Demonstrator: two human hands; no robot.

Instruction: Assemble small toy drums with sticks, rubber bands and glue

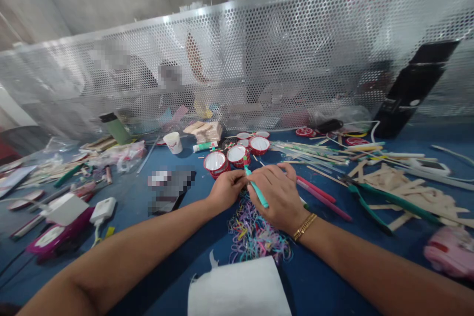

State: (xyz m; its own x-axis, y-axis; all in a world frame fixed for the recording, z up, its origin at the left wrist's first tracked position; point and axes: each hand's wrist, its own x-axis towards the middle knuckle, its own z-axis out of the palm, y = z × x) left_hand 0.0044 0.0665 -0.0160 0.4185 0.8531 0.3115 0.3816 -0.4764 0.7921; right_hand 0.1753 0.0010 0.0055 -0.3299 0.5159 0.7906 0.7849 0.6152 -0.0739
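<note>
My right hand (279, 192) is closed around a teal pen-like tool (256, 188), its tip pointing up and away toward the red-rimmed cups. My left hand (225, 188) is curled with fingers pinched right beside the tool, on something too small to name. Both hands rest over a heap of thin coloured rubber bands (255, 234) on the blue table (326, 266). Just beyond the hands stand several small red cups with white insides (217, 162). A gold bracelet (304, 226) sits on my right wrist.
A perforated metal screen (259, 59) walls off the table's far side. Wooden sticks and green-handled pliers (370, 202) lie at right, pink sticks (322, 196) nearer. A white sheet (237, 289) lies at the near edge. A white cup (174, 142), green bottle (116, 128) and clutter fill the left.
</note>
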